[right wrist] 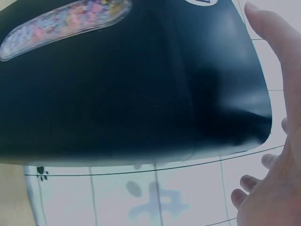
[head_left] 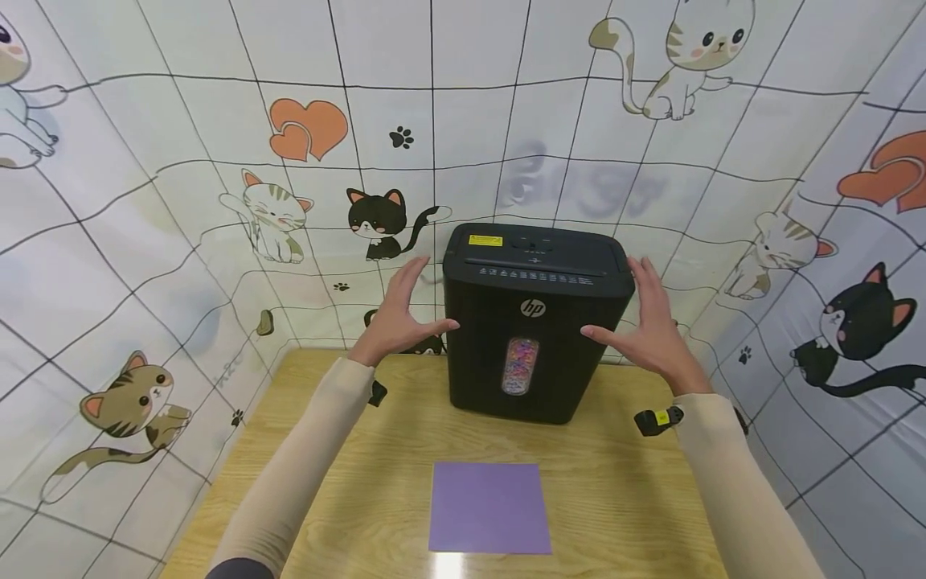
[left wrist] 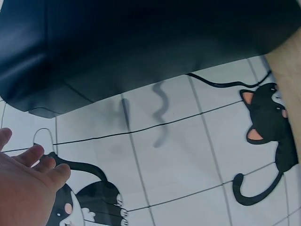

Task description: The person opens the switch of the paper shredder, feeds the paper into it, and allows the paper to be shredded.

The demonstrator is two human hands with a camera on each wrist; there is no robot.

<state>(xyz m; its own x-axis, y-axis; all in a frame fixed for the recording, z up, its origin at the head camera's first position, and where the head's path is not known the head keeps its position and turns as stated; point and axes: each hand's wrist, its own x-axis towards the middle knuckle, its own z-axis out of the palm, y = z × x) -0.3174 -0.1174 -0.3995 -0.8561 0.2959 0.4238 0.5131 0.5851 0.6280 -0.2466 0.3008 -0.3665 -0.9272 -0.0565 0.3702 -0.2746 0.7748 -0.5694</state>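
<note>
A black HP paper shredder (head_left: 535, 330) stands upright on the wooden table, with colourful paper shreds behind its small front window (head_left: 520, 366). To its left, my left hand (head_left: 400, 315) is raised with the fingers spread. In the left wrist view, a gap shows between those fingers (left wrist: 44, 165) and the shredder's dark side (left wrist: 141, 42). My right hand (head_left: 647, 326) is held at the other side, fingers extended and thumb in front of the casing. The right wrist view shows that hand (right wrist: 277, 155) beside the shredder (right wrist: 141, 94), gripping nothing. A purple sheet (head_left: 489, 508) lies flat before the shredder.
White cloth with a grid and cartoon cats (head_left: 376, 221) hangs behind the wooden table (head_left: 347, 482) and along both sides. The shredder stands near the table's back edge. A black wrist device (head_left: 658, 420) sits on the right forearm.
</note>
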